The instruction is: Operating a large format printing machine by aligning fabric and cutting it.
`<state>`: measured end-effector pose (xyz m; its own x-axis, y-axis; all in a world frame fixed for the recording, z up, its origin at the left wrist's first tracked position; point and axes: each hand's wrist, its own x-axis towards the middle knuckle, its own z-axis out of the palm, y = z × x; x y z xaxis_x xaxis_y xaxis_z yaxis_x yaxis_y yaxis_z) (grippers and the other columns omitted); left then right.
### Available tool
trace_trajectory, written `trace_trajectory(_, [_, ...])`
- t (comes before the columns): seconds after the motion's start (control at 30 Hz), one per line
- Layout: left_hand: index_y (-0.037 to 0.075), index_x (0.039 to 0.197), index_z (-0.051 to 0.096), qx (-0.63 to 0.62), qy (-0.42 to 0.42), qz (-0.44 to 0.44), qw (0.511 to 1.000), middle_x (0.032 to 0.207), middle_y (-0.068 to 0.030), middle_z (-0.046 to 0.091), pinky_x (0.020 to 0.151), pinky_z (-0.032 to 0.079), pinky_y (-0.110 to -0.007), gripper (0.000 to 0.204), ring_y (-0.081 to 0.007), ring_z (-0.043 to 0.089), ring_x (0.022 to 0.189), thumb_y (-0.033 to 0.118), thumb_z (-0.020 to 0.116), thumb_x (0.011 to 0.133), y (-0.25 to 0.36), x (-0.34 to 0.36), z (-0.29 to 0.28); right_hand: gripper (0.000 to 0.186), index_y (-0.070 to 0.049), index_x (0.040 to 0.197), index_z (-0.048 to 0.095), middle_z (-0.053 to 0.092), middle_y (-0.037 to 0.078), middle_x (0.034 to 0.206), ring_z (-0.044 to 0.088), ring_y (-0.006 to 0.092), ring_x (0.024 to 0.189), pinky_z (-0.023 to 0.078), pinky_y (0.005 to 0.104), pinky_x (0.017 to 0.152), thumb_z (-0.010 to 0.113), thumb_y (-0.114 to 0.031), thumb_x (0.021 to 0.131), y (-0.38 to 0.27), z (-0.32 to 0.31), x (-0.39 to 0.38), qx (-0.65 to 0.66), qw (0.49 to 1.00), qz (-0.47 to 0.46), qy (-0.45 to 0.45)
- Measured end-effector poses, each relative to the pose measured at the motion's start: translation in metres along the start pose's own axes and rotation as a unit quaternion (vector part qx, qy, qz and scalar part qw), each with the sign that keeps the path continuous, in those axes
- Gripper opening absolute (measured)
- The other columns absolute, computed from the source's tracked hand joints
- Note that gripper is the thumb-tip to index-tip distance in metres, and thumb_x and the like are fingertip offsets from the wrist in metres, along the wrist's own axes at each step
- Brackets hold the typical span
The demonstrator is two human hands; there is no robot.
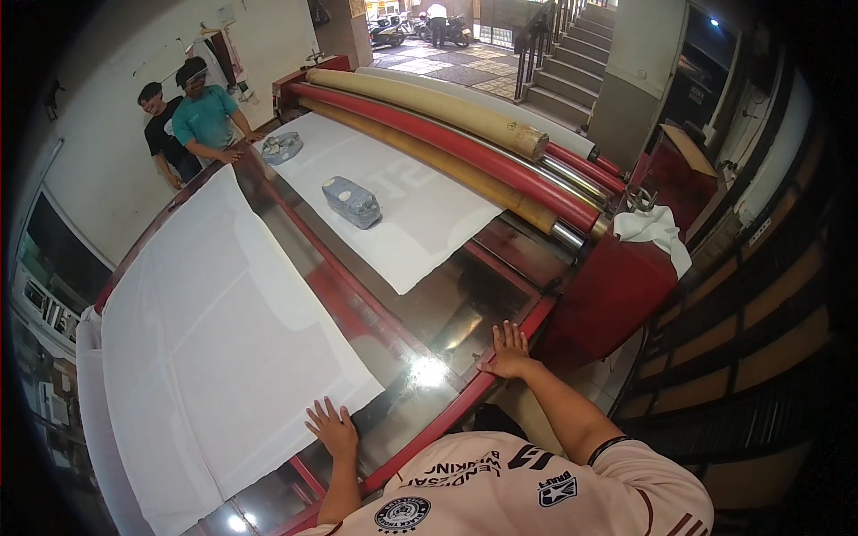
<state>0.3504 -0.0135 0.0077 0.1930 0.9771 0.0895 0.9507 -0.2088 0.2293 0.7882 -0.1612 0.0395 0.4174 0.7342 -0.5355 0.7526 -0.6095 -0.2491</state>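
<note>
Large white sheet lies flat, left hand at its corner.

We see a long glass-topped table with a red frame running from near us to the far end. A large white sheet covers its left side. Farther right lies a second white sheet, with a grey weight on it and another grey weight at its far end.
</note>
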Motion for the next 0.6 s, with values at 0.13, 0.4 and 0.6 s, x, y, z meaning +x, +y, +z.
trace_trajectory(0.13, [0.006,0.149,0.044,-0.016,0.011,0.003,1.0,0.158,-0.0221,0.033,0.12,0.008,-0.063,0.055,-0.0448,0.018,0.15,0.037,0.047,0.103,0.0001,-0.0001,0.0004,0.124,-0.009,0.16,-0.01,-0.02,0.02,0.165,-0.021,0.0384,0.152,-0.007,0.0512,0.122,0.059,-0.076,0.082,-0.0002,-0.0005,-0.0006,-0.002,1.0,0.002,0.0])
trace_trajectory(0.4, [0.006,0.149,0.044,-0.01,0.004,0.002,1.0,0.158,-0.0225,0.033,0.12,0.008,-0.063,0.055,-0.0449,0.018,0.15,0.037,0.046,0.104,0.0008,-0.0001,-0.0016,0.124,-0.009,0.16,-0.01,-0.02,0.02,0.165,-0.02,0.0384,0.152,-0.007,0.0507,0.122,0.059,-0.076,0.082,0.0011,0.0025,0.0018,-0.001,1.0,-0.001,0.006])
trace_trajectory(0.6, [0.006,0.149,0.044,-0.016,0.007,0.005,1.0,0.158,-0.023,0.032,0.12,0.009,-0.063,0.055,-0.0457,0.018,0.15,0.038,0.044,0.104,0.0021,-0.0008,-0.0043,0.125,-0.009,0.16,-0.009,-0.019,0.02,0.165,-0.019,0.0383,0.153,-0.007,0.0506,0.122,0.06,-0.076,0.081,0.0012,0.0032,0.0024,-0.001,1.0,0.001,0.006])
